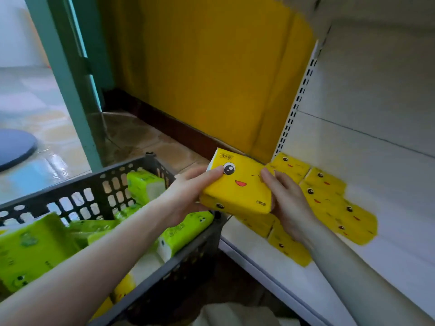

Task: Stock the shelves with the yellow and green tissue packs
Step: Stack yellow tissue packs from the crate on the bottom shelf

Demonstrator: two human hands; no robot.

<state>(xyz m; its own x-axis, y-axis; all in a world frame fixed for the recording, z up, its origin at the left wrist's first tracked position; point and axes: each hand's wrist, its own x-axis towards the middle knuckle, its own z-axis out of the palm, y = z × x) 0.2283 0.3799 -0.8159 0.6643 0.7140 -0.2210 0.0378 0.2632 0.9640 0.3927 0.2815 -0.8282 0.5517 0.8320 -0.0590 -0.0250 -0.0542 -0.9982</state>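
One yellow face-printed tissue pack (pixel 237 184) is held over the white metal shelf's (pixel 263 269) front edge, with the left hand (pixel 186 196) and right hand (pixel 289 203) curled round its ends. At least six matching shelved yellow packs (pixel 326 182) are partly hidden. Green tissue packs (pixel 146 184) in the black slotted plastic basket (pixel 77 201): count unclear.

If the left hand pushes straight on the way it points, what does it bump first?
The left hand holds a yellow pack; past it, probably the shelved packs, though depth is unclear.

Left hand (pixel 186 196), right hand (pixel 292 208) bare; forearms (pixel 106 255) bare
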